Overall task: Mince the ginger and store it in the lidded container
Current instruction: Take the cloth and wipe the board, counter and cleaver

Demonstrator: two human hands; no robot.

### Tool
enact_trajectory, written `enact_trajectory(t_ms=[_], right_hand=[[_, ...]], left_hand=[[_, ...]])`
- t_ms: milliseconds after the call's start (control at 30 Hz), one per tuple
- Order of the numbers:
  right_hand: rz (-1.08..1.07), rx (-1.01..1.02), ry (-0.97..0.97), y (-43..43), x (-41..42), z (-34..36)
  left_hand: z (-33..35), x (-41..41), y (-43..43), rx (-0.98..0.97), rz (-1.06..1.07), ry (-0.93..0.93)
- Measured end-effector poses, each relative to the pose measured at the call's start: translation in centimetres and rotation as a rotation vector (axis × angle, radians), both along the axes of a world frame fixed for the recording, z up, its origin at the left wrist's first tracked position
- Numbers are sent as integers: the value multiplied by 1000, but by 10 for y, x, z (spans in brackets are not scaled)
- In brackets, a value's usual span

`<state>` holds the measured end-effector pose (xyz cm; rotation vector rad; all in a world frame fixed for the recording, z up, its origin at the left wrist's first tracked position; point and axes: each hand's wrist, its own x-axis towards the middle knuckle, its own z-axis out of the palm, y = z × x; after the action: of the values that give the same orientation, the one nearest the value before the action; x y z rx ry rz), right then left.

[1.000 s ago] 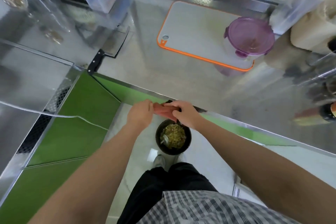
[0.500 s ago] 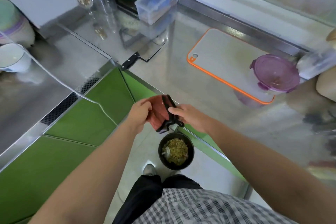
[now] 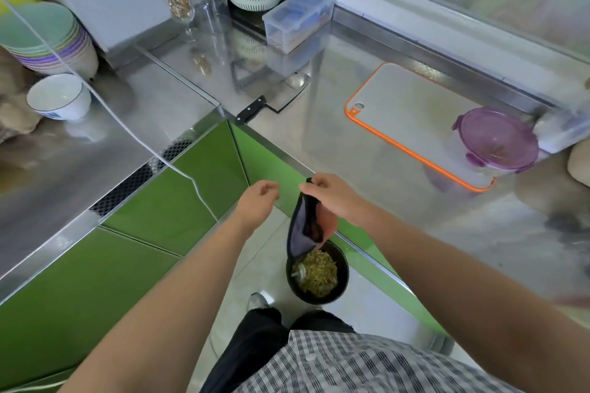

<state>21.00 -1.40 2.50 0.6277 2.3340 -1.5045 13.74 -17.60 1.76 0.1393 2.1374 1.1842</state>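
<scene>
Lidded container (image 3: 498,141), one, on one board (image 3: 412,112); left grip (image 3: 258,203) slack, empty; right grip (image 3: 335,201) around one cloth (image 3: 301,233).

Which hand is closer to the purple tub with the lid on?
The right hand. It grips a cloth, and the purple tub stands farther back, to its right. The left hand, empty, is farther away, on the right hand's other side.

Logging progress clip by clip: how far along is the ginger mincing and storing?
Apparently done: round purple-lidded container sits closed on orange-edged grey cutting board; black-handled cleaver lies aside. In hand: right hand pinches red-and-grey cloth above black scrap bin; left hand empty. Left: probably only tidying.
</scene>
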Motion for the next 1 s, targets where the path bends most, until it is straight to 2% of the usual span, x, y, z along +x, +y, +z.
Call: enact_trajectory(t_ms=[133, 300, 467, 567, 633, 733, 833, 900, 933, 1000], right_hand=[[-15, -14, -88, 0, 1, 6], [-153, -166, -34, -5, -2, 16], [-308, -282, 19, -7, -6, 19], [-373, -333, 48, -6, -7, 22], [-407, -393, 59, -3, -6, 23], [-262, -516, -7, -3, 1, 19], [-139, -560, -2, -5, 7, 12], [-214, -523, 67, -3, 6, 7], [-278, -507, 98, -1, 4, 4], [-381, -461, 124, 4, -1, 1]], left_hand=[[3, 3, -3, -53, -245, 114], [6, 11, -2, 101, -407, 2], [-2, 8, 3, 61, -351, 197], [1, 6, 4, 100, -307, 243], [2, 4, 5, 175, -175, 201], [7, 2, 13, 287, 23, 39], [23, 5, 23, 322, -60, -197], [32, 6, 29, 374, -70, -316], [33, 6, 31, 390, -24, -307], [28, 0, 36, 322, 64, -81]])
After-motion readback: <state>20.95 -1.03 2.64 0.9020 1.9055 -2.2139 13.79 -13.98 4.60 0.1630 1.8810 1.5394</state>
